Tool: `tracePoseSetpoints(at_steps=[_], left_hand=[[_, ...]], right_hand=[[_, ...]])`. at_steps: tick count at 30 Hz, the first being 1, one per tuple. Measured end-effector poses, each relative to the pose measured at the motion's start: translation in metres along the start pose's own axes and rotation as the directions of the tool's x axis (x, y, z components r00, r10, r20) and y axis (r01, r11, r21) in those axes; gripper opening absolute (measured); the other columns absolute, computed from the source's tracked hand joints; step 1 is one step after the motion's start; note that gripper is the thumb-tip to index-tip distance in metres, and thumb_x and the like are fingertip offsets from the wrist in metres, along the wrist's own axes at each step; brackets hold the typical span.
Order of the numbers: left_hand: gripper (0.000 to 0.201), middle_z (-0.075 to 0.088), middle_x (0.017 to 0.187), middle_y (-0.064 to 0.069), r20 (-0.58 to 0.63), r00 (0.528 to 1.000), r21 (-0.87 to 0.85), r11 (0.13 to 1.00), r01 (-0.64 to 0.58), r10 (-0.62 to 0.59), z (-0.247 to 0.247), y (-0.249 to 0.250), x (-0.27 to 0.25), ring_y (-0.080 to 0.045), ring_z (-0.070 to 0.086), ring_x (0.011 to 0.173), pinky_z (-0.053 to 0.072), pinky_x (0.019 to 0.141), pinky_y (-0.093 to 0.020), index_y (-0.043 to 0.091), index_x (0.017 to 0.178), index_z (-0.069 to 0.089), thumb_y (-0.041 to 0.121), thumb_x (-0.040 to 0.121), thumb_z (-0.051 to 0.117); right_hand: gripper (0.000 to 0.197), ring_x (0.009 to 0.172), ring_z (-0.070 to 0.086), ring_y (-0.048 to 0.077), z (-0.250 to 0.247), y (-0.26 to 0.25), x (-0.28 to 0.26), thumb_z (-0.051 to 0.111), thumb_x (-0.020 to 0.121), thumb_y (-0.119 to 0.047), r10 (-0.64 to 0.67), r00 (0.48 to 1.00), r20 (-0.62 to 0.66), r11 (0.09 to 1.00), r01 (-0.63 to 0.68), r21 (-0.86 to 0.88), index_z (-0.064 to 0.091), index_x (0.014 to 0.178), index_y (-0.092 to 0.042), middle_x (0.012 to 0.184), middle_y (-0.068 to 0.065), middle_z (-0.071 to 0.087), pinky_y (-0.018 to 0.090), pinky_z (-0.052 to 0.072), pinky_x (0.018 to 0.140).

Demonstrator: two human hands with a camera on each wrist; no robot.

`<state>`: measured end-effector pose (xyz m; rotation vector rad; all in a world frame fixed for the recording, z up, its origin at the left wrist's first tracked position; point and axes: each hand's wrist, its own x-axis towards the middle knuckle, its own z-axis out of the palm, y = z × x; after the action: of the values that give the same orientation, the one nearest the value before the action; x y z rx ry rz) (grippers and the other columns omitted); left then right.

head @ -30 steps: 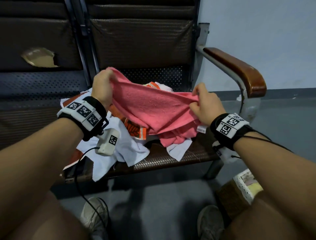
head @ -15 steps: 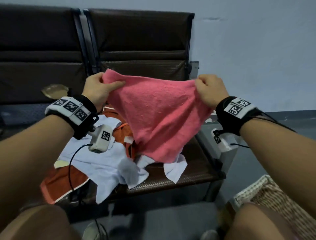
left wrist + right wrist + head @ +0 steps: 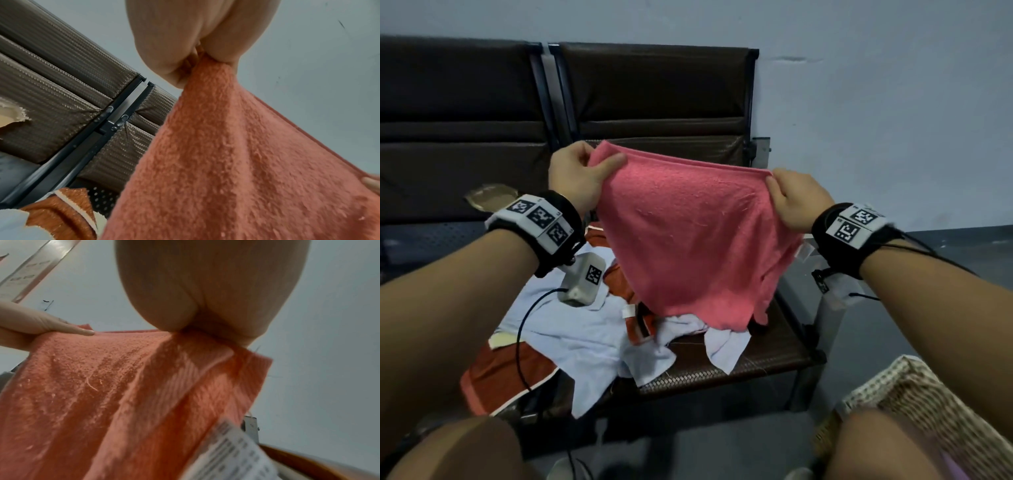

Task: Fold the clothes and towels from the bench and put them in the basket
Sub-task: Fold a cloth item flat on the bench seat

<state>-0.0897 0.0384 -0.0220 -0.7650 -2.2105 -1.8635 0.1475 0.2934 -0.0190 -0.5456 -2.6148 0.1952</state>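
Up high, my left hand and right hand each pinch one pink towel; its one white label is unreadable.

Right hand pinches pink towel corner.

It looked like a waiting room: linked brown seats on a metal frame stood against a bare grey wall, with torn padding.

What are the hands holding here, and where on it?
The pink towel: left hand and right hand each pinch one end of its top edge.
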Motion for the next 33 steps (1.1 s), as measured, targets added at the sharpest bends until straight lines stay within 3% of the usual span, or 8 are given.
tracePoseSetpoints(at_steps=[4,8,12,16,20,25,30,33], left_hand=[[0.036,0.046,0.058,0.013,-0.082,0.997,-0.015,1.000,0.008,-0.009,0.015,0.001,-0.005,-0.006,0.042,0.058,0.038,0.061,-0.026,0.023,0.063,0.054,0.050,0.080,0.070],[0.038,0.042,0.061,0.003,-0.058,0.994,-0.197,0.977,0.084,-0.097,0.040,0.019,-0.023,-0.014,0.039,0.061,0.032,0.059,-0.031,0.018,0.061,0.059,0.044,0.088,0.066],[0.030,0.058,0.062,0.004,0.129,0.988,-0.337,0.933,0.128,-0.089,0.068,0.051,-0.062,-0.007,0.048,0.056,0.035,0.049,-0.020,0.016,0.071,0.074,0.036,0.092,0.068],[0.020,0.073,0.072,-0.006,0.410,0.912,-0.310,0.936,0.166,-0.026,0.083,0.070,-0.099,-0.011,0.061,0.063,0.044,0.053,-0.019,0.009,0.087,0.078,0.025,0.094,0.068],[0.026,0.074,0.079,-0.009,0.533,0.838,-0.252,0.923,0.290,-0.118,0.076,0.074,-0.102,-0.015,0.066,0.066,0.050,0.060,-0.021,0.001,0.093,0.075,0.022,0.096,0.060],[0.043,0.067,0.111,-0.008,0.347,0.925,-0.191,0.953,0.233,-0.157,0.063,0.063,-0.084,-0.016,0.063,0.096,0.050,0.081,-0.029,0.012,0.127,0.059,0.000,0.087,0.054],[0.037,0.068,0.102,-0.010,0.785,0.589,-0.112,0.893,0.437,-0.190,0.053,0.056,-0.077,-0.022,0.062,0.093,0.045,0.092,-0.041,0.007,0.117,0.066,0.013,0.082,0.058],[0.041,0.066,0.126,-0.016,0.769,0.614,-0.128,0.899,0.419,-0.177,0.056,0.048,-0.065,-0.028,0.063,0.114,0.047,0.103,-0.045,0.008,0.128,0.064,0.017,0.088,0.066]], right_hand=[[0.050,0.082,0.060,0.032,0.006,-0.010,0.008,0.034,0.108,-0.036,0.189,0.982,0.023,0.949,-0.188,0.253,0.056,0.076,-0.005,0.080,0.015,0.062,0.036,0.043,0.073],[0.048,0.084,0.063,0.039,0.012,-0.028,0.016,0.044,0.104,-0.036,0.374,0.902,0.216,0.656,-0.422,0.626,0.068,0.093,0.004,0.094,0.023,0.068,0.046,0.054,0.086],[0.023,0.095,0.060,0.029,0.014,-0.056,0.017,0.047,0.104,-0.027,0.345,0.881,0.322,0.466,-0.459,0.757,0.060,0.089,-0.015,0.102,0.013,0.062,0.051,0.051,0.098],[0.036,0.078,0.072,0.029,0.007,-0.073,0.010,0.055,0.101,-0.032,0.238,0.856,0.459,0.173,-0.502,0.847,0.068,0.111,0.000,0.093,0.017,0.072,0.042,0.061,0.072],[0.018,0.065,0.070,0.023,0.003,-0.072,0.000,0.062,0.093,-0.012,0.140,0.885,0.443,0.315,-0.464,0.828,0.074,0.098,0.000,0.076,0.012,0.071,0.032,0.058,0.062],[0.041,0.072,0.069,0.014,-0.001,-0.055,-0.006,0.044,0.096,-0.002,-0.003,0.861,0.508,0.408,-0.463,0.787,0.076,0.109,-0.025,0.090,0.002,0.076,0.028,0.058,0.066],[0.043,0.071,0.065,0.012,-0.003,-0.052,-0.004,0.044,0.097,-0.005,-0.114,0.865,0.489,0.395,-0.412,0.821,0.079,0.099,-0.030,0.093,0.001,0.075,0.025,0.056,0.068],[0.017,0.075,0.069,0.012,-0.006,-0.043,-0.002,0.062,0.091,-0.031,-0.061,0.887,0.457,0.536,-0.357,0.765,0.078,0.094,-0.034,0.090,-0.005,0.076,0.024,0.055,0.067]])
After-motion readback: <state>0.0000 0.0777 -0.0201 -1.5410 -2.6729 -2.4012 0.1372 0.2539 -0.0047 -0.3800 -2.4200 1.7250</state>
